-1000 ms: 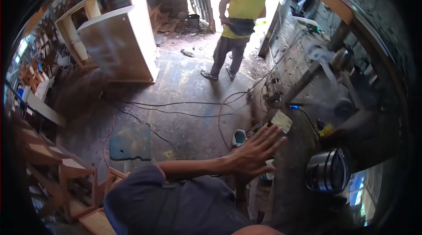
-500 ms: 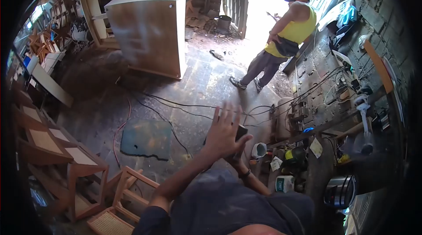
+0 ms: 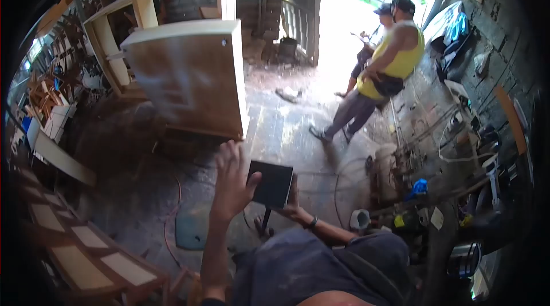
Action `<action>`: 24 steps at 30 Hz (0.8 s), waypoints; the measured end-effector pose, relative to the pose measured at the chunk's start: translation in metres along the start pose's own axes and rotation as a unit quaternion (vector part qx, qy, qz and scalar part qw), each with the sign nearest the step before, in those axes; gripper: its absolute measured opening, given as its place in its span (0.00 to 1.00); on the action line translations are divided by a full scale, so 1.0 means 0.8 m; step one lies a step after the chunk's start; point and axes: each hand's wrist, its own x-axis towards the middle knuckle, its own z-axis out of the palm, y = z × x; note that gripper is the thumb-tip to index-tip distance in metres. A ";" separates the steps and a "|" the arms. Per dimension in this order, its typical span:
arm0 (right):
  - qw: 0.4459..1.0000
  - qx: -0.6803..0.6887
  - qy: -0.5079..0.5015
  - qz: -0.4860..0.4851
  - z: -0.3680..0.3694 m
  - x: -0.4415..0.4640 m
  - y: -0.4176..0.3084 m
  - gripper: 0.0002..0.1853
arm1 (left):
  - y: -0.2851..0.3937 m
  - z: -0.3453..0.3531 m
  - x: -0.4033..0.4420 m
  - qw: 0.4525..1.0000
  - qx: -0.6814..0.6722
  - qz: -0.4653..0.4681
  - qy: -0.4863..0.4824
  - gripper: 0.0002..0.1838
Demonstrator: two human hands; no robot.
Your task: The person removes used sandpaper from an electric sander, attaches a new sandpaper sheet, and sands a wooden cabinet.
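My left hand (image 3: 230, 183) is raised in front of me, its fingers stretched out and apart, with nothing in its palm. Beside its thumb is a flat, black, roughly square thing (image 3: 272, 184) with a pale right edge; whether the thumb touches it I cannot tell. My right hand (image 3: 293, 207) grips that black square from behind and below, so most of its fingers are hidden. A dark band circles the right wrist. What kind of thing the square is does not show.
A large wooden cabinet piece (image 3: 183, 77) stands ahead. A person in a yellow top (image 3: 401, 54) stands by the bright doorway with another person. Wooden chair frames (image 3: 86, 231) line the left. Tools and containers clutter the right wall. A hose (image 3: 172, 214) crosses the floor.
My left hand has moved left, away from the black square, which now shows its broad face. The view has shifted, and a second person appears beside the one in yellow.
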 end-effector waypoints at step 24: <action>0.985 -0.097 -0.127 0.062 0.297 0.193 0.044 0.61 | -0.246 -0.154 0.130 0.990 -0.089 0.105 0.036 0.54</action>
